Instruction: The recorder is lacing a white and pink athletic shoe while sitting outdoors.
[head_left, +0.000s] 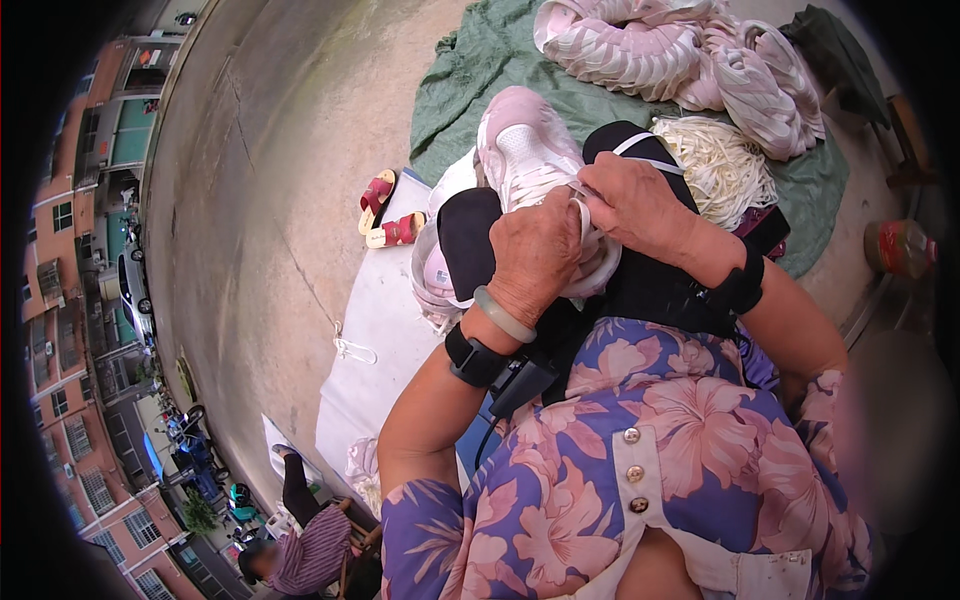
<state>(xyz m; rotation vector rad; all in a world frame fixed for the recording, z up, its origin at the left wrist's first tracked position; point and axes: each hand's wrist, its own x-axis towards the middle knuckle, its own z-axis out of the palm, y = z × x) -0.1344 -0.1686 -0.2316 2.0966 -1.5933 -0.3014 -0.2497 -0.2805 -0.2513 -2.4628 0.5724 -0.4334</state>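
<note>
A pink and white sneaker (pixel 516 130) lies across my dark-clad lap, its toe pointing away from me. My left hand (pixel 537 250) is closed at the upper end of its lacing, with the knuckles up. Just right of it, my right hand (pixel 640 205) pinches white shoelace (pixel 583 208) by the shoe's opening. Both sets of fingertips are partly hidden, and the hands almost touch. Left of my lap, more pink and white shoes (pixel 436 275) sit partly covered. Beyond my right hand lies a heap of cream-white laces (pixel 715 165).
Rows of stacked pink and white shoes (pixel 690 60) rest on a green cloth (pixel 455 110). Red slippers (pixel 395 230) stand beside a white sheet (pixel 365 330) with a small lace on its edge. A plastic bottle (pixel 900 247) is at far right. Another person (pixel 310 550) sits lower left.
</note>
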